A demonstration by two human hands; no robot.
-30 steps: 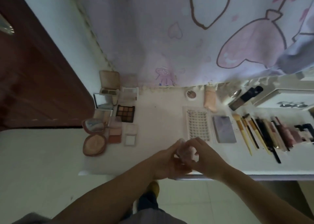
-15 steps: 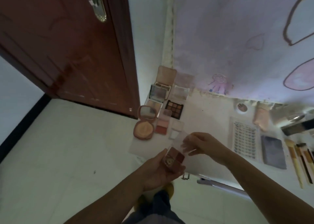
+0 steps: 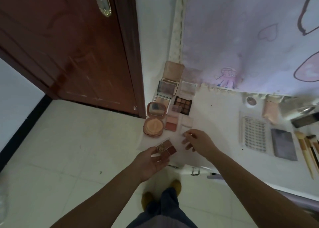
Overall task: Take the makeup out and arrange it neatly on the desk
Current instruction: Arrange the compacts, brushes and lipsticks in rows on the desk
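A: What does the right edge cut off?
B: The brushes [image 3: 309, 151] and a dark case [image 3: 305, 119]; both run out of view.
A: And the clear lid under the right hand [image 3: 198, 143]?
B: Too faint to outline. The left hand [image 3: 151, 162] hides the small palette's [image 3: 165, 148] near side.

The left hand [image 3: 151, 162] is cradling a small square palette [image 3: 166, 149] at the desk [image 3: 217, 124] edge; right of that grip, the right hand [image 3: 198, 142] is pinching something clear.
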